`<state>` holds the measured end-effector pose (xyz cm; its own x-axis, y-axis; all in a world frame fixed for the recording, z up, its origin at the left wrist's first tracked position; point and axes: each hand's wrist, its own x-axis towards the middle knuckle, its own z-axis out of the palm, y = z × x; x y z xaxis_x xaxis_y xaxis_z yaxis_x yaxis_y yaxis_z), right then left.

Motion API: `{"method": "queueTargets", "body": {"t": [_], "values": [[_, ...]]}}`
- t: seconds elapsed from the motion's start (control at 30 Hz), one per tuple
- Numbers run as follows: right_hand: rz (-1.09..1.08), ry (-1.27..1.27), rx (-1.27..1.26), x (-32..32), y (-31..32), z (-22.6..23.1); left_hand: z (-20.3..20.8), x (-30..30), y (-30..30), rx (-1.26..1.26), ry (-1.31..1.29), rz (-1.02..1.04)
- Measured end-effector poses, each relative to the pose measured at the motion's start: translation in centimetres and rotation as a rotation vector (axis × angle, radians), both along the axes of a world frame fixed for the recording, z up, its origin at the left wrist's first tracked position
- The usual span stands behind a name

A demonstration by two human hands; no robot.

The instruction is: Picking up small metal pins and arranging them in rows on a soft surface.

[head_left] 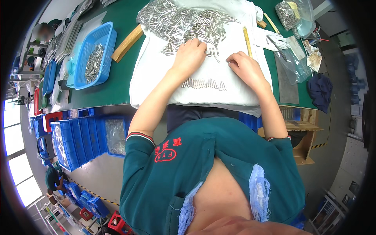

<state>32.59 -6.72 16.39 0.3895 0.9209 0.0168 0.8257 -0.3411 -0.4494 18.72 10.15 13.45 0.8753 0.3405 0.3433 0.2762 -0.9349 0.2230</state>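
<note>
Here | left hand (190, 55) arched at metal pins (211, 30) | right hand (246, 67) curled | can't tell grips

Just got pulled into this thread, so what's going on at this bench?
A person is working bare-handed among slim metal pieces on a white cloth. The left hand is at the near edge of a loose pile; whether it grips anything is hidden. The right hand is over the cloth, fingers bent, with no piece visible in it. A few loose pieces lie between the hands. Nearer the person is a side-by-side row; a blue basket to the left holds more.
</note>
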Motion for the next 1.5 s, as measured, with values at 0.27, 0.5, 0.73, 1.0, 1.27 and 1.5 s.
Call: {"method": "queueTargets", "body": {"t": [0.27, 0.5, 0.73, 1.0, 1.27, 1.5], "values": [[0.058, -0.158, 0.073, -0.2, 0.2, -0.6, -1.0, 0.7, -0.6, -0.025, -0.059, -0.104], [0.102, -0.082, 0.069, -0.2, -0.7, -0.7, -0.9, 0.8, -1.1, -0.01, -0.086, -0.112], [0.131, -0.004, 0.142, -1.2, 0.4, -1.0, -0.9, 1.9, -0.2, 0.031, -0.026, -0.193], [0.07, -0.084, 0.114, -1.7, 0.5, -1.0, -0.2, 0.1, 0.3, 0.055, 0.047, -0.215], [-0.014, -0.086, 0.129, -1.5, 1.1, -1.6, -0.1, -1.5, -1.2, -0.072, 0.048, -0.216], [0.134, 0.323, 0.176, -0.8, 1.3, -1.3, 0.0, -2.1, -1.8, -0.043, -0.029, -0.172]]}}
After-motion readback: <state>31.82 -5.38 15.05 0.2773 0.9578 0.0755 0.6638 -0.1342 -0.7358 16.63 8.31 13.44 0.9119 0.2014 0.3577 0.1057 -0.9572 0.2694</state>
